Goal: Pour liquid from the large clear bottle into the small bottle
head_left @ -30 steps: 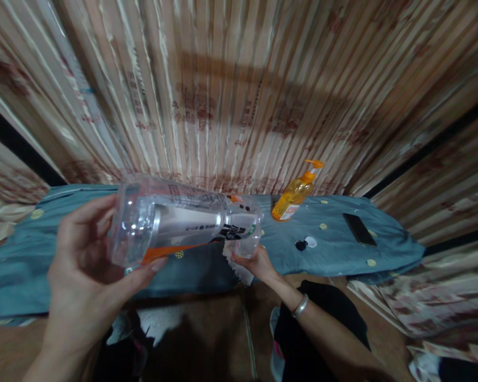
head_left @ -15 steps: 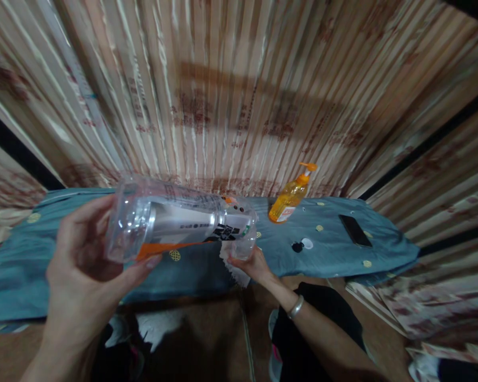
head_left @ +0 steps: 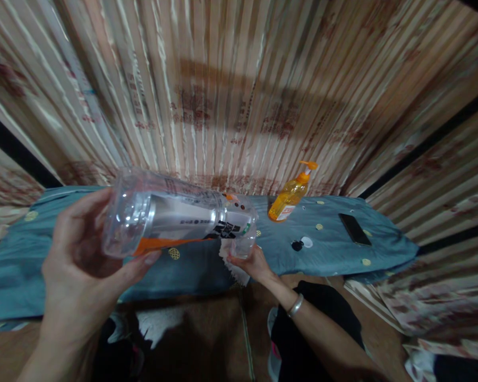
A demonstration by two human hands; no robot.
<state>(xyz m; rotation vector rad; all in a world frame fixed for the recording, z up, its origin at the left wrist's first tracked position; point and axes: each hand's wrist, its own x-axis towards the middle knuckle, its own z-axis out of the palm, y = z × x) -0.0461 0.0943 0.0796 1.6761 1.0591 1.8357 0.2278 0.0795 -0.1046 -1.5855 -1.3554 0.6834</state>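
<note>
A clear plastic container (head_left: 183, 217) with a silver, black and orange label lies on its side in the air above the teal cloth. My left hand (head_left: 79, 260) is wrapped round its wide end at the left. At its narrower right end, my right hand (head_left: 253, 262) presses a pale, ragged-edged cloth or tissue (head_left: 237, 271) against it; some of those fingers are hidden behind the plastic. A silver bracelet circles my right wrist.
On the teal padded surface (head_left: 326, 254) stand an orange pump bottle (head_left: 289, 199), a black phone (head_left: 354, 229) and a small black and white round item (head_left: 302, 244). Patterned curtains (head_left: 223, 95) hang behind. Feet and tiled floor show below.
The container's wide end and my left hand have shifted very slightly up and left. Both hands keep their hold; the other items stay where they were.
</note>
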